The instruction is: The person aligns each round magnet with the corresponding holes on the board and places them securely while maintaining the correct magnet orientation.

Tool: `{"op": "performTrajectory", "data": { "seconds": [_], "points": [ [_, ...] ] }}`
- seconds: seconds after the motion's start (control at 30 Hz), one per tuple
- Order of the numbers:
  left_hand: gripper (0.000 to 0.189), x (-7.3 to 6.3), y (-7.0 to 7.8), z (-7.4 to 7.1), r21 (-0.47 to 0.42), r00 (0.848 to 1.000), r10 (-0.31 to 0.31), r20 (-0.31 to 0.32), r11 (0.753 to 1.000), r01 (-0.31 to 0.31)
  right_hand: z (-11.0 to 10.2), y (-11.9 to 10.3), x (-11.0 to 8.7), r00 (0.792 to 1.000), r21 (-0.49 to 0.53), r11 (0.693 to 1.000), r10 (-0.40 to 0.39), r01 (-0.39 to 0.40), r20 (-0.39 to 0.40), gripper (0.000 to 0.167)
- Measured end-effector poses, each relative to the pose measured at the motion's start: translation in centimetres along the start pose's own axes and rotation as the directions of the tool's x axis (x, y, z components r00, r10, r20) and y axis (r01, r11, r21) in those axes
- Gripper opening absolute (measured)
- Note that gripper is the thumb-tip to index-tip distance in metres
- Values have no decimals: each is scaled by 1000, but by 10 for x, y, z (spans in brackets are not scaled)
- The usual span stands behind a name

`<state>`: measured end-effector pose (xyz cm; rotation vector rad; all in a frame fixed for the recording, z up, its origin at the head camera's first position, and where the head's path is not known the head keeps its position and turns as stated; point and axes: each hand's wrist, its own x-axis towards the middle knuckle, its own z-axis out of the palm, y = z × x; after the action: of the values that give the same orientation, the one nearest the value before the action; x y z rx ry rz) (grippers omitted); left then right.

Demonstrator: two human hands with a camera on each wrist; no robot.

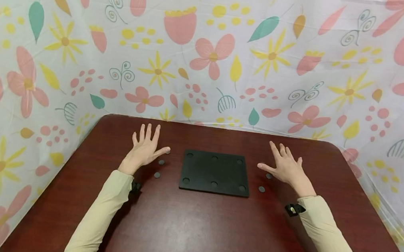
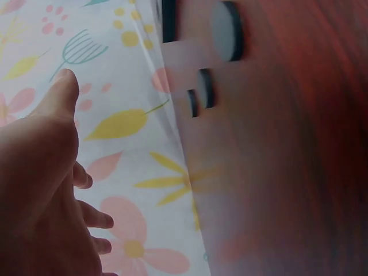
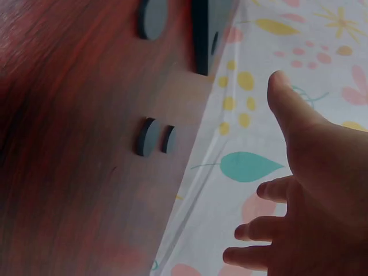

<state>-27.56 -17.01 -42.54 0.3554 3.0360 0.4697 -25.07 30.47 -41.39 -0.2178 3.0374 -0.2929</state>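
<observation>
The tray [image 1: 215,171] lies on the table [image 1: 178,228] between left hand [image 1: 143,151] and right hand [image 1: 287,169]; both hover, fingers spread wide, holding nothing; thin discs [image 1: 157,175] lie on either side of the tray, probably best pinched by their rims; the left thumb [image 1: 162,151] partly hides one in the head view; floral cloth [image 1: 216,23] rises behind.

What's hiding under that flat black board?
The black board lies on the reddish-brown table, and tabletop shows all around it. The spot right underneath is covered, so I can't tell whether anything else is there.
</observation>
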Motion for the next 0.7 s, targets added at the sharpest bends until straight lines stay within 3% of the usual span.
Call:
{"op": "performTrajectory", "data": {
  "seconds": [0.37,0.53,0.7],
  "points": [
    [90,-4,4,1,-25,1000,-2,16,1000,3,2,0,2,1000,10,1000,11,-11,-5,101],
    [80,-6,7,6,-85,997,51,-65,995,-56,3,0,0,1000,15,1000,10,-10,-18,97],
    [65,-3,12,7,-149,987,93,-133,982,-113,4,2,1,994,33,999,-7,10,-111,80]
  ]
}}
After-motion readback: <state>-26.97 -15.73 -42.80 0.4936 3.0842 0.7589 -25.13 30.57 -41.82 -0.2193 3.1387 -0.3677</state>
